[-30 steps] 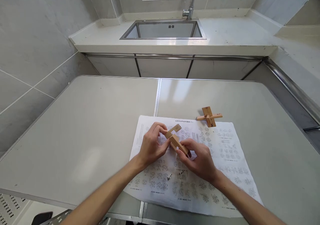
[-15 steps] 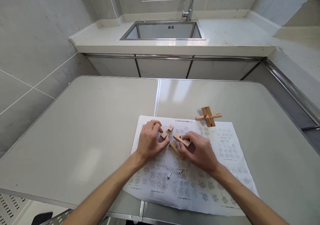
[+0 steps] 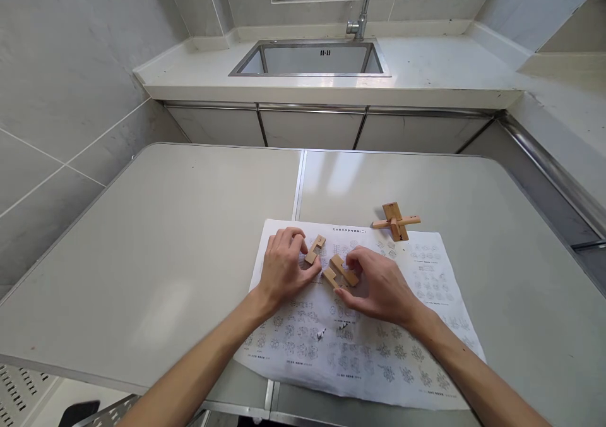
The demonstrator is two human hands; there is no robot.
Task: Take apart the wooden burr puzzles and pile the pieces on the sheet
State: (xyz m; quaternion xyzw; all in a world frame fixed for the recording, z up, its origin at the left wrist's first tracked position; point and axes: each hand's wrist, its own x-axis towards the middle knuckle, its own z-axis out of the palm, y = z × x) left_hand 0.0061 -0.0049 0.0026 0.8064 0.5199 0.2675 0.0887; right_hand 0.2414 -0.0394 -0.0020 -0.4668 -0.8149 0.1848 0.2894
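Note:
My left hand (image 3: 284, 264) has its thumb and index finger closed about the near end of a notched wooden puzzle piece (image 3: 316, 249). Just right of it, two more notched pieces rest side by side on the printed sheet: a right-hand puzzle piece (image 3: 344, 271) and a left-hand puzzle piece (image 3: 330, 278). Around their near side my right hand (image 3: 374, 285) is open, thumb and fingers apart, the fingertips close to both pieces. Whether they touch is hard to make out. The white sheet (image 3: 303, 316), covered in small diagrams, lies under both hands.
A cross-shaped wooden assembly (image 3: 396, 222) lies at the sheet's far edge. Two small black-and-white bits (image 3: 321, 334) are on the paper. The pale folding table (image 3: 227, 199) has a metal seam down its middle. Beyond it are a counter, a sink (image 3: 310, 74) and a tap (image 3: 360, 26).
My right hand has let go of its puzzle piece, which now lies beside the other one, and its fingers have spread. The piece at my left hand has turned slightly.

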